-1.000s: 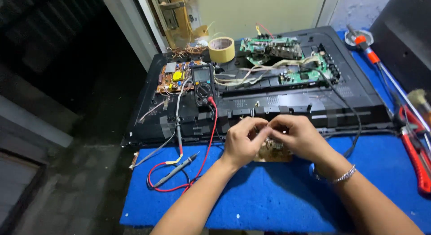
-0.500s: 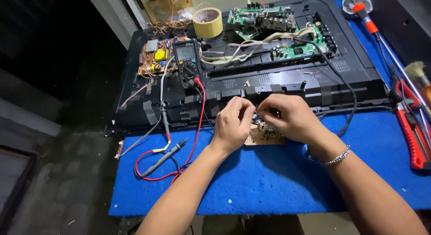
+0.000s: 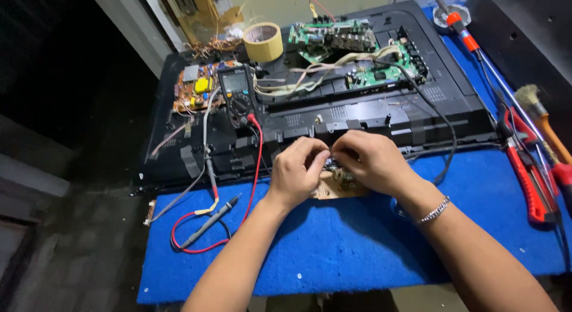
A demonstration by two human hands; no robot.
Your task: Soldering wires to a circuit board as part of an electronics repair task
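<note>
While both hands meet over the small tan circuit board [image 3: 338,184], the fingers [image 3: 313,152] of the left hand [image 3: 297,172] are curled shut on its near-left edge, and the right hand [image 3: 369,162] pinches the board's top from the other side; what the fingertips grip between them is hidden. The board lies on the blue mat [image 3: 333,246] covering the bench, touching the front rim of the opened black television back [image 3: 333,118].

Just left, the red and black probe leads [image 3: 210,219] loop across the mat, running up to the multimeter [image 3: 237,94] that sits on the panel. Green circuit boards [image 3: 357,50] and a tape roll [image 3: 263,41] lie further back; red-handled pliers [image 3: 529,169], a screwdriver [image 3: 471,41] and a brush [image 3: 539,118] line the right edge.

I judge the main risk to be flexing: two hands pressing opposite ways on so thin a board could crack a trace or bend a component. A wrist dragging sideways could also snag the black cable [image 3: 444,142] beside the right forearm.
</note>
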